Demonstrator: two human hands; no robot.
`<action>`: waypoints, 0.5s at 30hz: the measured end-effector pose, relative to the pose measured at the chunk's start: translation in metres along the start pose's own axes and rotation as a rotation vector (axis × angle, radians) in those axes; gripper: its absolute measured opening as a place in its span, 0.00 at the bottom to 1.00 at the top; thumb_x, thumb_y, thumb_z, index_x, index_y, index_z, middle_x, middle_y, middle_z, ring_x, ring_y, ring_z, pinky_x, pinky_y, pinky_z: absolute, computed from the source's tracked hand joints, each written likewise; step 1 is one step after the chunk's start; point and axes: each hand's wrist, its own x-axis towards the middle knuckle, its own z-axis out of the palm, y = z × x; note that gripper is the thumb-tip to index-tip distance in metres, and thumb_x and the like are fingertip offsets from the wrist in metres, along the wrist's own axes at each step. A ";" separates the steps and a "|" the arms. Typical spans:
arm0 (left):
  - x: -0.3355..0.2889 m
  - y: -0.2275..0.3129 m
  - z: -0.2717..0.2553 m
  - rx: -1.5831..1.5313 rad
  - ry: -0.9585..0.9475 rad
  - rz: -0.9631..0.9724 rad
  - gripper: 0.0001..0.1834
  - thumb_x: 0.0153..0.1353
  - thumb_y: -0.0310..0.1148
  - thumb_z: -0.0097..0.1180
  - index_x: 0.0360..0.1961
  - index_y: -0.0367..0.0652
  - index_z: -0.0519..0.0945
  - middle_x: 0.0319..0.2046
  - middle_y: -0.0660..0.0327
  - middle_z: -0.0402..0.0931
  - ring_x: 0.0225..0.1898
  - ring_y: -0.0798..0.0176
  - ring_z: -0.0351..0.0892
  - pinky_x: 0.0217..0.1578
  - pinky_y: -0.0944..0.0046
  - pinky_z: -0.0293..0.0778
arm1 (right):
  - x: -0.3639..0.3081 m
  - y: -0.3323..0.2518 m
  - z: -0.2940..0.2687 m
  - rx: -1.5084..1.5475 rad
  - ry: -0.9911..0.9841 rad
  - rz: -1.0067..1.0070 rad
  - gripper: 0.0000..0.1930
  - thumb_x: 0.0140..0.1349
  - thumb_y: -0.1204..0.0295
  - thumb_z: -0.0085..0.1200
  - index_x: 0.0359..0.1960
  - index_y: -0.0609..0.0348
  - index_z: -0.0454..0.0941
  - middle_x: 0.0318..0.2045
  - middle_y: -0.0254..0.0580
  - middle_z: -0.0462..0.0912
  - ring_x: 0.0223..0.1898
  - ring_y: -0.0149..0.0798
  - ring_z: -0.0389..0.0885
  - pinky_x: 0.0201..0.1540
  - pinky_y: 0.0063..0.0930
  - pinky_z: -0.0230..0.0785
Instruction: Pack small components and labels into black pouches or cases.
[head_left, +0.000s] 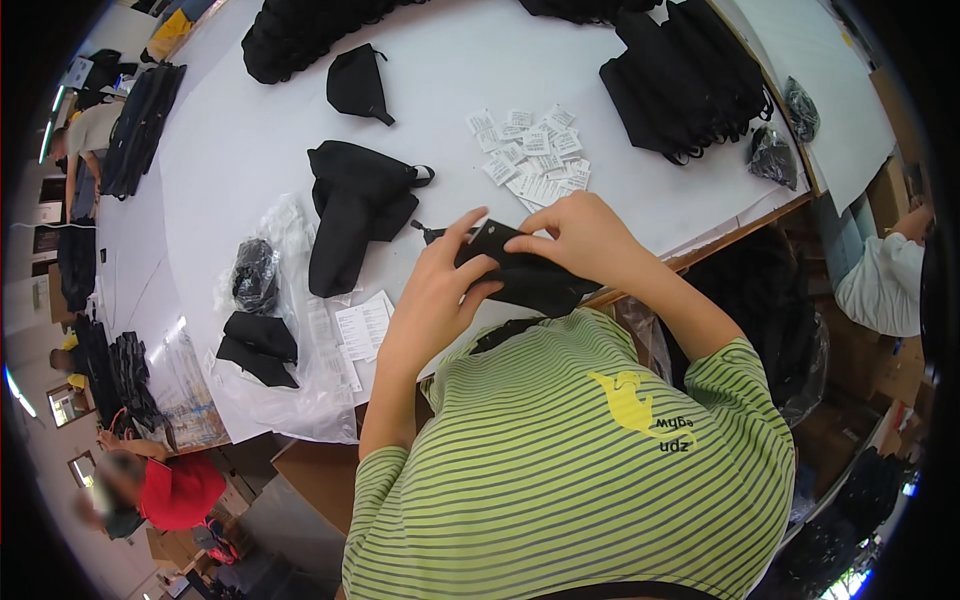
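Close to my body, at the table's near edge, both hands work on a black fabric pouch point(545, 288). A small stiff black tag point(496, 238) with a light mark near its top stands up from it. My right hand point(580, 238) pinches the tag's right side between thumb and fingers. On the other side, my left hand point(440, 285) curls around the pouch, its index finger along the tag's upper left edge. The left palm's grip is partly hidden. Just beyond my hands lies a loose pile of small white printed packets point(540, 150).
Black pouches lie on the white table point(440, 80): one single point(358, 85), some heaped point(360, 205), a stacked row point(690, 85) at far right. Left are clear plastic bags point(300, 400), a black bundle point(256, 275) and label sheets point(362, 328). Other people work at both sides.
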 end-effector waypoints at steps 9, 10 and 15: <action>0.003 -0.016 0.005 -0.100 -0.370 -0.009 0.11 0.52 0.33 0.63 0.34 0.39 0.79 0.39 0.58 0.78 0.40 0.54 0.75 0.40 0.61 0.71 | -0.023 0.003 0.003 0.088 -0.205 0.066 0.18 0.51 0.56 0.62 0.32 0.59 0.85 0.18 0.45 0.80 0.21 0.43 0.77 0.28 0.32 0.68; 0.013 -0.022 0.006 -0.191 -0.452 -0.015 0.11 0.54 0.33 0.62 0.34 0.38 0.79 0.37 0.59 0.78 0.38 0.57 0.76 0.40 0.63 0.71 | -0.026 0.006 0.003 0.086 -0.205 0.069 0.18 0.51 0.56 0.62 0.32 0.59 0.85 0.18 0.45 0.80 0.21 0.43 0.77 0.28 0.32 0.68; 0.077 -0.070 0.039 -0.551 -0.206 -0.191 0.17 0.57 0.42 0.61 0.37 0.38 0.79 0.32 0.60 0.79 0.34 0.66 0.76 0.39 0.66 0.70 | -0.033 0.027 0.009 0.024 -0.193 0.062 0.17 0.50 0.59 0.63 0.33 0.60 0.84 0.15 0.46 0.76 0.19 0.42 0.75 0.26 0.30 0.66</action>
